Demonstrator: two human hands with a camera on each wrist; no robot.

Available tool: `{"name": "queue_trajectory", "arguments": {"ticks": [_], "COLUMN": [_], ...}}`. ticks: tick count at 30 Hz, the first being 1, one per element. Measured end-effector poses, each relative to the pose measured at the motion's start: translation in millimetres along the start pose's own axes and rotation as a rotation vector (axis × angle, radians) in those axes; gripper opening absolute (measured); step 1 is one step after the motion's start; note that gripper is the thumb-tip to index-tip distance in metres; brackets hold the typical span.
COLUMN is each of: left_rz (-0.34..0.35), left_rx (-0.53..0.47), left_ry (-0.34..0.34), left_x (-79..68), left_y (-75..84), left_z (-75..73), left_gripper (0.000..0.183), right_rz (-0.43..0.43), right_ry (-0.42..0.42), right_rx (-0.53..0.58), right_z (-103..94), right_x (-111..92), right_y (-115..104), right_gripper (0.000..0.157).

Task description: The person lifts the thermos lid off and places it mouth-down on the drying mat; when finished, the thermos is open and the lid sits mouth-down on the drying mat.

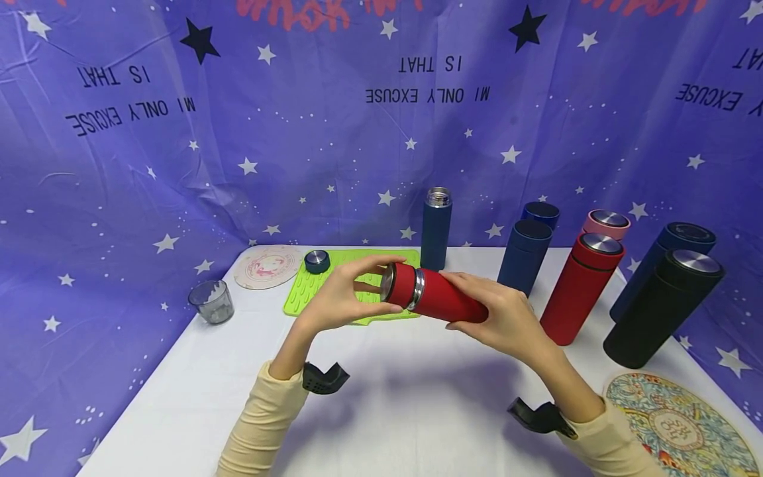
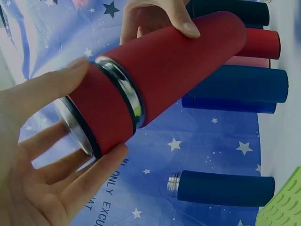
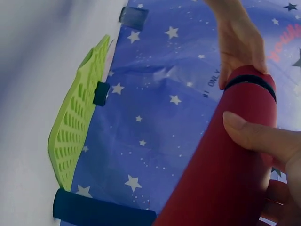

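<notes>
A red thermos (image 1: 448, 295) is held in the air above the table, tilted almost onto its side with its cap end toward the left. My left hand (image 1: 341, 295) grips the red cap (image 2: 101, 106) between thumb and fingers. Around the thermos body, near its base, my right hand (image 1: 503, 311) is wrapped. A shiny steel ring (image 2: 123, 87) shows between cap and body. Behind the hands, a blue thermos without its cap (image 1: 436, 232) stands upright, and a dark blue cap (image 1: 317, 261) sits on a green mat (image 1: 298, 301).
Several capped bottles stand at the right, among them a red one (image 1: 581, 291), a black one (image 1: 661, 311) and a blue one (image 1: 524, 255). A patterned round mat (image 1: 673, 424) lies at the front right. At the left are a glass (image 1: 212, 303) and a pale round mat (image 1: 268, 267).
</notes>
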State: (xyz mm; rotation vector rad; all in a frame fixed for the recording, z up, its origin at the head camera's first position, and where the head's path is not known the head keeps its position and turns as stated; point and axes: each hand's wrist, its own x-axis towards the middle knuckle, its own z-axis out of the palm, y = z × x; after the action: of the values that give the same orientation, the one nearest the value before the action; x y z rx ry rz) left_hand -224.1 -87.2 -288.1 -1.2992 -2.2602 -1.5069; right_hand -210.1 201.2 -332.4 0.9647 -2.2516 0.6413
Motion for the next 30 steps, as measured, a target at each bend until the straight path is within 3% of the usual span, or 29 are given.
{"name": "queue_trajectory", "arguments": {"ticks": [5, 9, 21, 30], "left_rz": [-0.030, -0.038, -0.150, -0.217], "left_rx": [0.013, 0.043, 0.116, 0.156], "left_ry": [0.056, 0.080, 0.168, 0.190], "left_x": [-0.3, -1.6, -2.5, -6.5], "left_y": [-23.1, -24.2, -26.2, -57.0], "left_z": [-3.5, -8.1, -18.2, -32.3], "left_gripper": [0.066, 0.064, 0.065, 0.061], "right_rz": [-0.015, 0.002, 0.173, 0.352], "right_ry": [0.020, 0.002, -0.074, -0.060], "right_rx": [-0.080, -0.071, 0.209, 0.352], "right_z": [0.5, 4.2, 24.9, 38.6], "right_x": [1, 0, 2, 7], "right_y": [2, 4, 12, 29], "right_gripper": [0.082, 0.082, 0.083, 0.076]}}
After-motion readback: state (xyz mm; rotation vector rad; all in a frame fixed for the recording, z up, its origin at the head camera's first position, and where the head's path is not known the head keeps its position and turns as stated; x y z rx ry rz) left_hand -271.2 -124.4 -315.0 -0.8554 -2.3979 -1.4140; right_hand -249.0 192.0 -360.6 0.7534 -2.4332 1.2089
